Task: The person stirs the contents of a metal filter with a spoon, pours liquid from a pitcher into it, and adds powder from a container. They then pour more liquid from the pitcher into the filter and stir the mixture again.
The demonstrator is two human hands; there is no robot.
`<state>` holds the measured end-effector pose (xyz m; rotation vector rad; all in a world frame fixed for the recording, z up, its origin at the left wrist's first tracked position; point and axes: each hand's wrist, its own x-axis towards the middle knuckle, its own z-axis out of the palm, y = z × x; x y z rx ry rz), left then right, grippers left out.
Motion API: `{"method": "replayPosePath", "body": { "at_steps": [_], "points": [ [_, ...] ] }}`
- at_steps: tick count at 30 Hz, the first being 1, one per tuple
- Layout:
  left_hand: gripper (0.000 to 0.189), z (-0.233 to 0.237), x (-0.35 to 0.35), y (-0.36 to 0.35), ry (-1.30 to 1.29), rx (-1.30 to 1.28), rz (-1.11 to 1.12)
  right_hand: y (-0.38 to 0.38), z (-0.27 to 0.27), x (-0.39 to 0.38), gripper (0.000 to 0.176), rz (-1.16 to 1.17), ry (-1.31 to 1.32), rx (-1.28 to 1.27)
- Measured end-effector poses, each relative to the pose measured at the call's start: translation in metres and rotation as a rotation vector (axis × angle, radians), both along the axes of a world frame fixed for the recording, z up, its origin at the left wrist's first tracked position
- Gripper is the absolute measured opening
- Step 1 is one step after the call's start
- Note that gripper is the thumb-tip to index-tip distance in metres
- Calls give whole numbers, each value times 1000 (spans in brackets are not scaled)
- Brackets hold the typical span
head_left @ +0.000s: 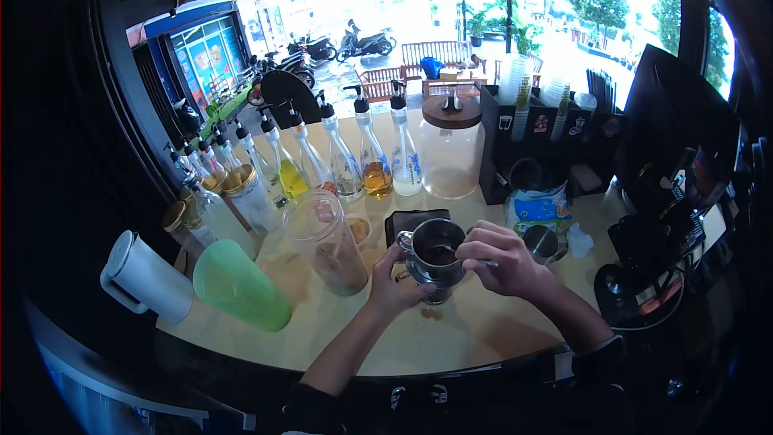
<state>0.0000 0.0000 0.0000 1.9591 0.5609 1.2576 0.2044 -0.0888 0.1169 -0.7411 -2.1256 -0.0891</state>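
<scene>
Left hand (pixel 394 286), right hand (pixel 501 259) at metal cup (pixel 432 270)

Left fingers curled round the cup's side, gripping it. Right fingers pinch a spoon (pixel 445 248), tip inside the cup. Left of cup: tall clear pitcher (pixel 328 246), then green pitcher (pixel 241 284). Right of cup: metal jug (pixel 541 243). Well behind cup: pump bottles (pixel 375 163), lidded jar (pixel 451 153).

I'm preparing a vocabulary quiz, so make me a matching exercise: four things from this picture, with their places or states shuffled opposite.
Things
1. tall translucent green plastic tumbler
2. large clear jar with a round brown lid
3. shiny metal cup with a loop handle
4. right hand

Places or states
A. gripping a slim silvery spoon
B. beside the black cup holder
C. held by the left hand
D. next to the pale handled jug

Pairs: 1-D, 2-B, 3-C, 4-A
</scene>
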Motion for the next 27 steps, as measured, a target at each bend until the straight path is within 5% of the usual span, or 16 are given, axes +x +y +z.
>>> {"method": "replayPosePath", "body": {
  "at_steps": [27],
  "points": [
    [71, -6, 3, -3, -18, 17, 27, 4, -8, -8, 18, -17, -59, 89]
  ]
}}
